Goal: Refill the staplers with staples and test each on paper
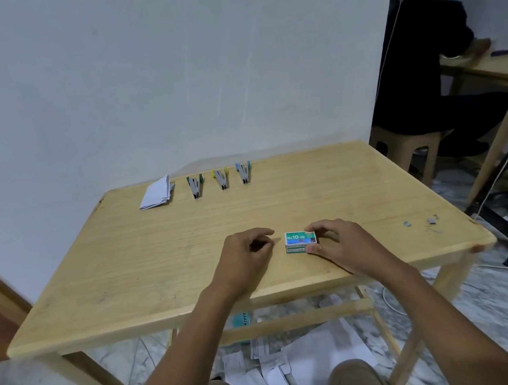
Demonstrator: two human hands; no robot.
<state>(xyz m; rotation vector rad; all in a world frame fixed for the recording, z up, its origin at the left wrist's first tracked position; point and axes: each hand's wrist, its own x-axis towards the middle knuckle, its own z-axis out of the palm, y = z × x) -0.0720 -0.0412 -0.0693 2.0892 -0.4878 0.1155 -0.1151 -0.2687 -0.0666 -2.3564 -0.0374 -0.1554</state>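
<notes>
I have my right hand [332, 243] pinching the staple box [300, 242], thumb at its near edge and fingers over its far right end. The box lies near me on the table [128, 271], a little right of centre. My left hand [247, 250] rests just left of the box, fingers loosely curled, holding nothing I can see. The green stapler [195, 186], yellow stapler [221, 179] and blue stapler [244, 173] sit in a row at the far edge, with the folded paper [156, 193] to their left. Loose staples [432, 221] lie near the right edge. I judge this the opening step: getting the box open. Next I'd want the left hand steadying the sleeve while the right eases the tray out gently, so no strips spill
</notes>
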